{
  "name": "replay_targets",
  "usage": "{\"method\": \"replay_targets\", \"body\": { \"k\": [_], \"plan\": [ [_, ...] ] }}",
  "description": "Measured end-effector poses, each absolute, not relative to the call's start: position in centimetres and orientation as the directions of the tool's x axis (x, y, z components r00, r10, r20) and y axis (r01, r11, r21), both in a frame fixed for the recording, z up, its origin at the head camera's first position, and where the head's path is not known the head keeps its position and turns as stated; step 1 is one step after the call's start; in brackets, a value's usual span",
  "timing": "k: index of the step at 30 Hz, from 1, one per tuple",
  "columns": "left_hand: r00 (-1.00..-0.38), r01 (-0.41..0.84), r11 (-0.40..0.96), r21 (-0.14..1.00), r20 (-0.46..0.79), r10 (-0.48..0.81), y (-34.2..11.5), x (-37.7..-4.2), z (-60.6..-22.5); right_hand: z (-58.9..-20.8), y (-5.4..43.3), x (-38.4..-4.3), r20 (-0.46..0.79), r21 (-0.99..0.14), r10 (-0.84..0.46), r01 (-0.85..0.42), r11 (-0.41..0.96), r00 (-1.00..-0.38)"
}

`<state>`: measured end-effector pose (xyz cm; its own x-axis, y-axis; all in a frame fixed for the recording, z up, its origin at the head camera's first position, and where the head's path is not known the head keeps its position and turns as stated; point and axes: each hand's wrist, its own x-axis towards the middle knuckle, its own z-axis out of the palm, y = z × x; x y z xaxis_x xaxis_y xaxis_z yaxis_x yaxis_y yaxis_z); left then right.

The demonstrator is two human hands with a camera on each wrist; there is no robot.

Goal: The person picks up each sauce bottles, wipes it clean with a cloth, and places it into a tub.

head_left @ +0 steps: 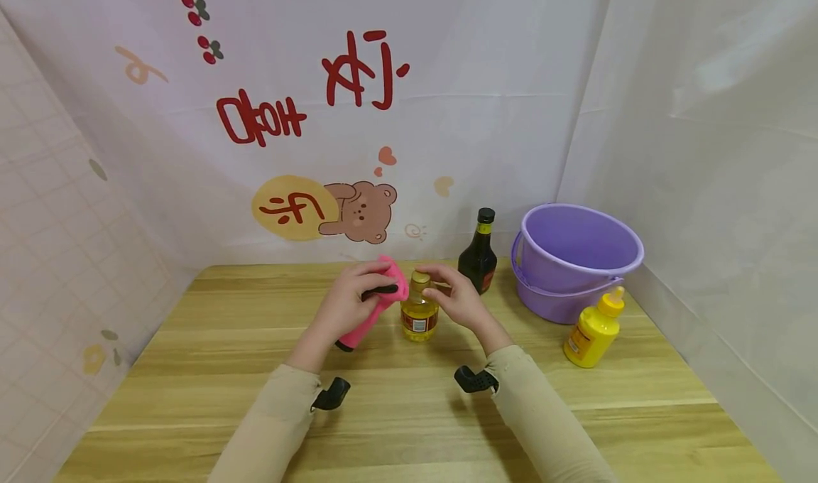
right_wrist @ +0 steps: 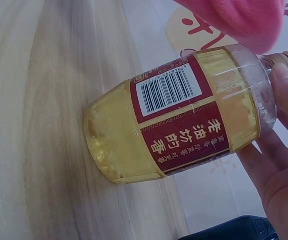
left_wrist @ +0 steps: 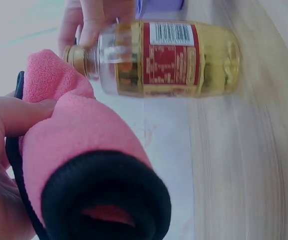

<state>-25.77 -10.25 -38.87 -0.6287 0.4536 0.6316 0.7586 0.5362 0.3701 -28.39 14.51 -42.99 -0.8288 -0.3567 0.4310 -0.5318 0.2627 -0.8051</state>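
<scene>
My left hand (head_left: 347, 300) pinches a pink cloth (head_left: 368, 321) with black edging, which hangs down in folds. In the left wrist view, a rolled black-edged end of that cloth (left_wrist: 91, 132) faces the camera. Just right of it is a small bottle of yellow cooking oil (head_left: 418, 324) with a gold cap and a red label, roughly upright over the table. My right hand (head_left: 461, 300) holds this bottle near the neck and cap, thumb and fingers on either side. The cloth is close to the bottle's neck; whether they touch, I cannot tell.
Behind my right hand stands a dark sauce bottle (head_left: 478, 259) with a black cap. A purple bucket (head_left: 559, 298) is at the back right, with a yellow squeeze bottle (head_left: 593, 335) in front of it. White printed curtains (head_left: 498, 142) border the wooden table (head_left: 409, 426).
</scene>
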Motion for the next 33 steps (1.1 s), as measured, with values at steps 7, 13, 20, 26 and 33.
{"method": "replay_targets", "body": {
  "k": [7,13,20,26,33],
  "plan": [
    [-0.610,0.778,0.521,0.351,0.621,0.492,-9.2,-25.5,-38.7,-40.5,14.1,-26.4,0.441,-0.794,-0.376,-0.549,0.261,-0.815],
    [-0.599,0.788,0.520,0.331,0.608,0.521,-8.9,-25.5,-39.3,-42.1,14.2,-27.7,0.461,-0.783,-0.379,-0.569,0.251,-0.803],
    [-0.629,0.769,0.534,0.352,0.568,0.531,-8.8,-25.3,-39.5,-43.2,14.6,-28.6,0.466,-0.786,-0.372,-0.569,0.244,-0.803],
    [-0.655,0.750,0.543,0.377,0.532,0.536,-9.1,-25.0,-39.9,-43.1,14.7,-28.5,0.458,-0.786,-0.368,-0.562,0.257,-0.809],
    [-0.638,0.768,0.509,0.389,0.537,0.552,-10.0,-24.9,-40.9,-43.0,14.6,-28.3,0.461,-0.778,-0.364,-0.566,0.273,-0.809]
  ]
}}
